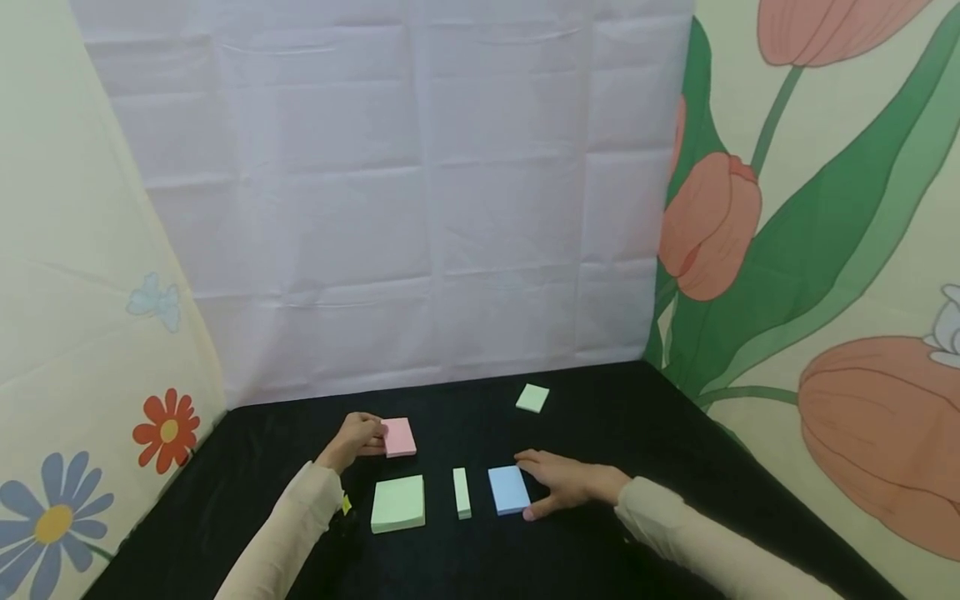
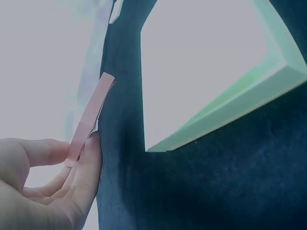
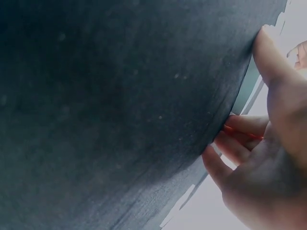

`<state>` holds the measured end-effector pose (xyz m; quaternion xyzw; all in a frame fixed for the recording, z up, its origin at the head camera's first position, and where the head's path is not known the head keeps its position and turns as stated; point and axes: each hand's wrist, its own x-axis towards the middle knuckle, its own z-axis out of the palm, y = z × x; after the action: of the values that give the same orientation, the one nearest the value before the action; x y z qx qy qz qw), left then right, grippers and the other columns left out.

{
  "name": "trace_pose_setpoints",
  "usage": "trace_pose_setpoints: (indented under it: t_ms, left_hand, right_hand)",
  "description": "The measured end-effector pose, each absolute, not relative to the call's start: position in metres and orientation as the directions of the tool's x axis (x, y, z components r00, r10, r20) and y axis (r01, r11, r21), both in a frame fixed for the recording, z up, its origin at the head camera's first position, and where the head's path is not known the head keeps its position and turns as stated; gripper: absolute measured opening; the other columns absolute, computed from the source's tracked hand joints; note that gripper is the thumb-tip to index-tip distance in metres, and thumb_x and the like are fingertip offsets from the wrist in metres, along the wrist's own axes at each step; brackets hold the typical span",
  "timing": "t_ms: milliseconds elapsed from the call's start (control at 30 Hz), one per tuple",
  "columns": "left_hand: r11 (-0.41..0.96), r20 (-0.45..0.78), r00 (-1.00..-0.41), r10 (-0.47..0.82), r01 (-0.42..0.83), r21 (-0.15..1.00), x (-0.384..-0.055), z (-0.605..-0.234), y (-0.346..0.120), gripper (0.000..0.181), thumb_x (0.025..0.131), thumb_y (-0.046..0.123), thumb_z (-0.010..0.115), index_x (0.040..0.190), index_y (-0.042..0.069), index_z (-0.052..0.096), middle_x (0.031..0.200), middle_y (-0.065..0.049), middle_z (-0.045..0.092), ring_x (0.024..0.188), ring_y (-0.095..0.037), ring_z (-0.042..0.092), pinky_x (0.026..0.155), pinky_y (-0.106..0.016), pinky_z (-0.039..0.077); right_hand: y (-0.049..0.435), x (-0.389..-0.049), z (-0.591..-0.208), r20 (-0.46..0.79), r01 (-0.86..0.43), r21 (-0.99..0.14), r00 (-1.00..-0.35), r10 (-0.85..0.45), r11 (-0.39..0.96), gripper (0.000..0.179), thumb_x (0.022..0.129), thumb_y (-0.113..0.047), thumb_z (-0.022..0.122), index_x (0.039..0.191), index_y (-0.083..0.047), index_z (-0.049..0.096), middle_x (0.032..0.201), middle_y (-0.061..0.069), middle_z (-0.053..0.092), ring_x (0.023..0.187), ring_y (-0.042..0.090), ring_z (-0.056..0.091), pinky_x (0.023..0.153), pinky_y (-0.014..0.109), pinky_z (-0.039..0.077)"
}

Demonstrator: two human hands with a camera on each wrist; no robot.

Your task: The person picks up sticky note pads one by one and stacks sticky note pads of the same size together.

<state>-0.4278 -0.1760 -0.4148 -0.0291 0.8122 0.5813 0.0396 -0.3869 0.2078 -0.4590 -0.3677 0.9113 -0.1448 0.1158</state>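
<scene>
My left hand (image 1: 356,439) pinches a pink sticky note pad (image 1: 400,438) by its left side. In the left wrist view the pink pad (image 2: 90,117) stands edge-on between thumb and fingers. A blue sticky note pad (image 1: 508,490) lies flat on the table. My right hand (image 1: 564,480) grips it from the right, thumb at its near edge and fingers at its far edge. Only a sliver of the blue pad (image 3: 248,86) shows between thumb and fingers in the right wrist view.
A large green sticky note pad (image 1: 397,502) and a narrow green pad (image 1: 461,492) lie between the forearms. Farther back is a small pale green pad (image 1: 533,398). Something small and yellow (image 1: 346,503) shows beside the left sleeve. The black-covered table (image 1: 465,421) meets a white cloth backdrop (image 1: 420,250).
</scene>
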Motion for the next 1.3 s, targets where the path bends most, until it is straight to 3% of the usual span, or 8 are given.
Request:
trace_pose_setpoints:
  t_ms: [100,233,567,800,1000,1300]
  left_hand:
    - [0.316,-0.097,-0.995,0.007,-0.090,0.944,-0.426,-0.413,-0.175,0.036,0.094,-0.001,0.057,0.124,-0.020,0.049,0.105,-0.029,0.062,0.075,-0.024,0.067,0.074,-0.041,0.058]
    - [0.295,-0.107,-0.994,0.026,-0.094,0.951,-0.425,-0.411,-0.171,0.037,0.094,-0.001,0.057,0.125,-0.020,0.049,0.105,-0.028,0.062,0.075,-0.023,0.066,0.075,-0.041,0.058]
    - [0.281,-0.137,-0.990,0.023,-0.125,0.951,-0.425,-0.410,-0.163,0.037,0.094,-0.001,0.057,0.125,-0.019,0.049,0.105,-0.028,0.062,0.077,-0.026,0.067,0.074,-0.040,0.058]
    - [0.253,-0.147,-0.989,0.033,-0.134,0.958,-0.426,-0.408,-0.159,0.036,0.093,0.000,0.053,0.123,-0.019,0.051,0.106,-0.028,0.063,0.078,-0.026,0.067,0.074,-0.040,0.058]
    - [0.241,-0.139,-0.990,0.033,-0.127,0.962,-0.426,-0.407,-0.155,0.033,0.092,0.000,0.054,0.119,-0.018,0.054,0.105,-0.027,0.063,0.077,-0.025,0.068,0.074,-0.039,0.058]
    - [0.251,-0.156,-0.987,0.043,-0.141,0.958,-0.424,-0.407,-0.145,0.031,0.093,0.002,0.056,0.118,-0.017,0.056,0.105,-0.026,0.064,0.078,-0.025,0.068,0.075,-0.039,0.058]
  right_hand:
    - [0.197,-0.363,-0.432,-0.122,-0.606,-0.349,-0.727,-0.675,0.715,0.083,0.086,-0.051,0.073,0.143,0.002,0.044,0.150,0.018,0.037,0.136,0.036,0.038,0.109,0.050,0.034]
    - [0.194,-0.357,-0.427,-0.135,-0.597,-0.321,-0.740,-0.659,0.735,0.080,0.088,-0.045,0.074,0.144,0.002,0.043,0.151,0.016,0.037,0.137,0.034,0.038,0.110,0.047,0.033]
    - [0.199,-0.360,-0.430,-0.122,-0.634,-0.331,-0.706,-0.698,0.699,0.083,0.090,-0.052,0.068,0.145,0.004,0.040,0.151,0.019,0.035,0.138,0.035,0.037,0.109,0.048,0.034]
    - [0.196,-0.359,-0.426,-0.147,-0.603,-0.350,-0.720,-0.678,0.717,0.084,0.089,-0.049,0.071,0.145,0.005,0.039,0.152,0.020,0.033,0.139,0.037,0.035,0.110,0.050,0.032]
    - [0.202,-0.365,-0.434,-0.112,-0.647,-0.350,-0.689,-0.716,0.677,0.087,0.089,-0.058,0.065,0.144,0.004,0.040,0.151,0.020,0.034,0.137,0.036,0.036,0.109,0.049,0.034]
    - [0.192,-0.356,-0.426,-0.157,-0.588,-0.332,-0.736,-0.658,0.737,0.081,0.088,-0.046,0.073,0.145,0.003,0.041,0.152,0.017,0.034,0.138,0.033,0.036,0.111,0.047,0.032]
